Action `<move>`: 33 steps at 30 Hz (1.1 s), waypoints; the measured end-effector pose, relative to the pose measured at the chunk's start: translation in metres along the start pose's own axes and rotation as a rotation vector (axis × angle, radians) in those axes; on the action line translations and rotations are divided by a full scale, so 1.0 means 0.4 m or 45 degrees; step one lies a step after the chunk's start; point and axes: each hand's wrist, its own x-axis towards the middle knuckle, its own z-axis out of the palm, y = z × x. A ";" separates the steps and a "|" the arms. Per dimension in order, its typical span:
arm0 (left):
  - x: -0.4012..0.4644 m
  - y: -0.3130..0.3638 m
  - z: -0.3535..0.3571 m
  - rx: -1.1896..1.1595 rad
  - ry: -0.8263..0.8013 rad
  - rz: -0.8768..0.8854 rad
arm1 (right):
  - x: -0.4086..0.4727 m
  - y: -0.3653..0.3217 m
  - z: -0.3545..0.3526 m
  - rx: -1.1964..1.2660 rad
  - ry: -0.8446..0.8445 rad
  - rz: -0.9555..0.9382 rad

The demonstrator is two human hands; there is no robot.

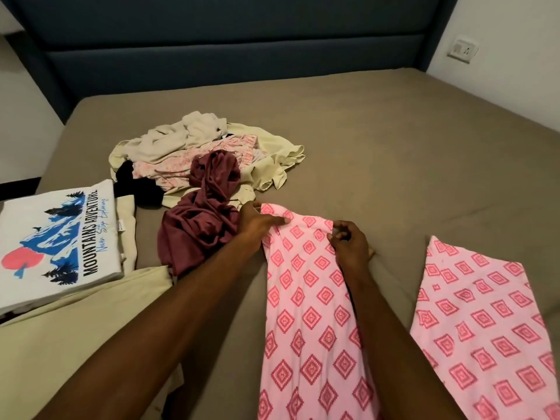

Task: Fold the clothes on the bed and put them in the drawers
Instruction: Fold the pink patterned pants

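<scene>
A pair of pink cotton trousers printed with darker pink diamonds [309,322] is spread on the taupe-sheeted bed [378,140], one leg running from 6 o'clock towards the centre of the view, the other leg lying apart at 4 o'clock. The hem of the nearer leg is held at the centre. The left hand [257,222] pinches the hem's left corner between thumb and fingers. The right hand [348,241] grips the hem's right corner with curled fingers.

Step in hand, as judged: the leg is being squared and flattened before folding.

At 11 o'clock an unfolded heap of cream, pink-patterned and black garments [206,156] is noted, with a crumpled maroon garment [200,213] touching its near edge, just beside the left hand. At 9 o'clock a folded white T-shirt with a blue mountain print [57,241] rests on folded cream cloth [75,328].

Next move, as judged: the two legs are to be laid one over the other, edges aligned, then folded. No drawers are in view.
</scene>
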 end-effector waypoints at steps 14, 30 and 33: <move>0.084 -0.009 -0.046 0.759 0.138 0.374 | -0.017 -0.060 -0.013 0.187 -0.026 0.122; 0.115 -0.011 -0.032 1.478 -0.022 0.648 | -0.009 -0.040 0.019 -0.106 0.125 0.086; 0.066 -0.033 -0.035 1.198 0.030 0.535 | -0.019 -0.056 0.002 0.053 0.058 0.131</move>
